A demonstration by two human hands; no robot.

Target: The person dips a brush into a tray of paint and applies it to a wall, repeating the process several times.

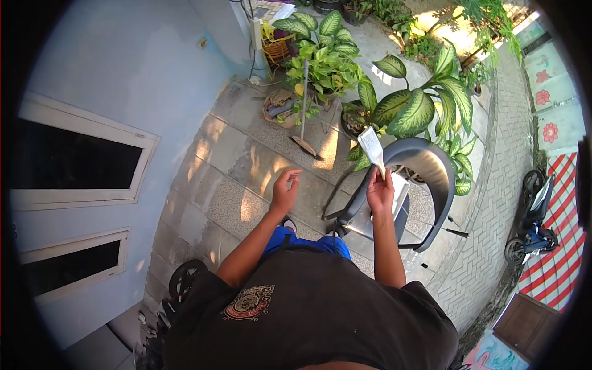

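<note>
My right hand [380, 193] is closed around the lower end of a white, flat object [372, 147] that looks like a brush or small packet, its wider end pointing up and away from me. Behind and to the right of that hand stands a dark grey chair [439, 179] with a curved back. A pale item [399, 192] lies on the chair seat, partly hidden by my fingers. To the left, my left hand [285, 190] is raised over the paved floor with its fingers slightly bent and apart, holding nothing.
A broom [304, 117] stands near a leafy potted plant [327, 71]. Large patterned leaves [404, 111] rise behind the chair. A blue wall [117, 68] with windows is at left; a motorbike [531, 216] is parked across the path at right.
</note>
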